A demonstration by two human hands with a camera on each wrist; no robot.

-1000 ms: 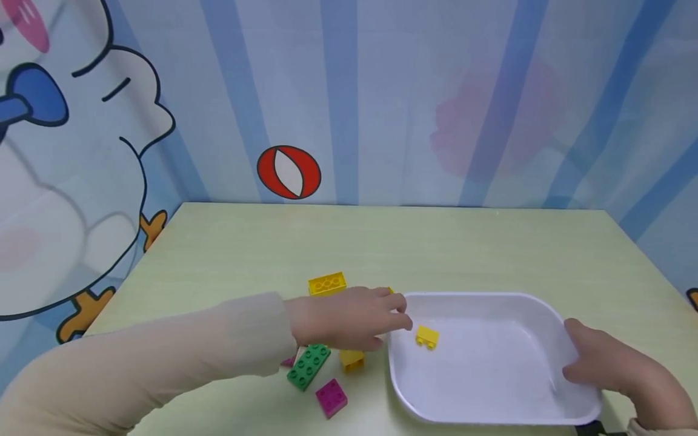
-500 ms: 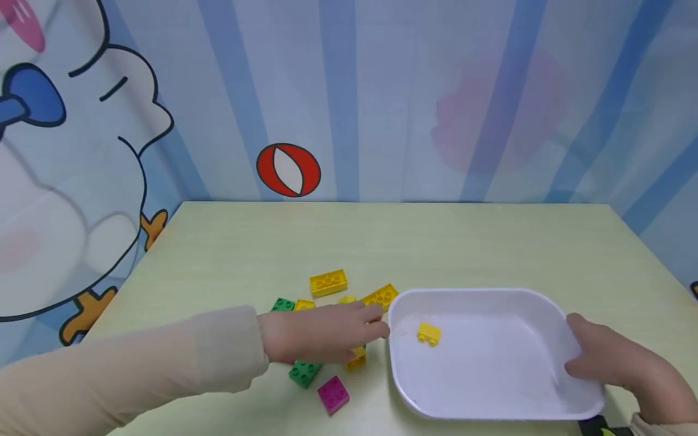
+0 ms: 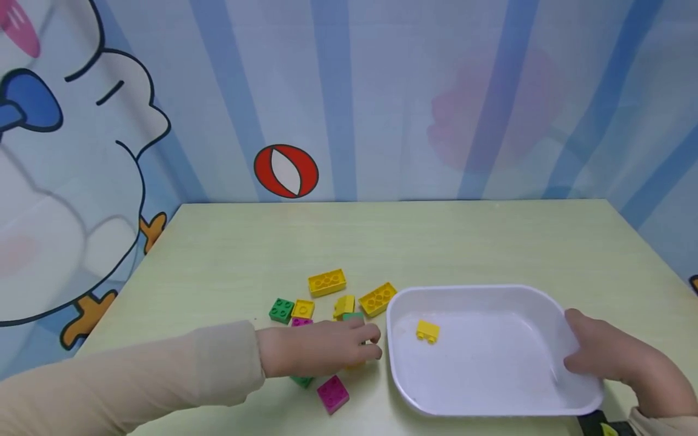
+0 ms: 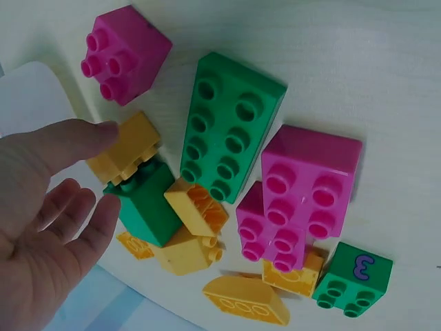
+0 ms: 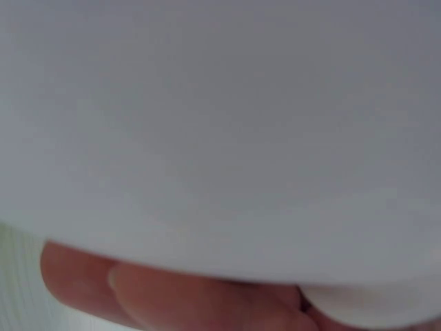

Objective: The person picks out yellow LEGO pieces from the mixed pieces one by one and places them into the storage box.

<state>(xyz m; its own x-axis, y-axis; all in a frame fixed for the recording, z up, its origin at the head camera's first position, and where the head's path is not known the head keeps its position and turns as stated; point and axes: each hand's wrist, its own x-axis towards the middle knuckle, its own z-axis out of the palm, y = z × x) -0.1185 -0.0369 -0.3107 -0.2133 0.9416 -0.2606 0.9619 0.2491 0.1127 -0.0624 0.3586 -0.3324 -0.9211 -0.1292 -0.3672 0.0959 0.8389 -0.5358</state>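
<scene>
My left hand [image 3: 319, 347] is over a loose group of toy building bricks, its fingers slightly bent and apart. In the left wrist view, the thumb overlaps a yellow brick [image 4: 127, 146], while the other fingertips lie beside a green brick [image 4: 145, 203]. No brick is visibly pinched. At the right, my right hand [image 3: 613, 357] grips the rim of a white plastic tray [image 3: 491, 369], thumb over the inner wall. The right wrist view shows its fingers [image 5: 186, 296] below the tray's side. One small yellow brick [image 3: 428, 331] lies in the tray, near its left end.
Around the left hand lie a magenta brick [image 3: 333, 395], a long green brick [image 4: 231, 127], stacked-looking magenta bricks [image 4: 310, 183], a green brick marked 3 [image 4: 355, 279] and several yellow ones. A patterned blue backdrop [image 3: 382, 103] stands behind the pale table [image 3: 463, 242].
My left hand has drawn back leftward from above the tray's left rim and come down over the bricks, uncovering the yellow ones behind. The right hand keeps its grip on the tray.
</scene>
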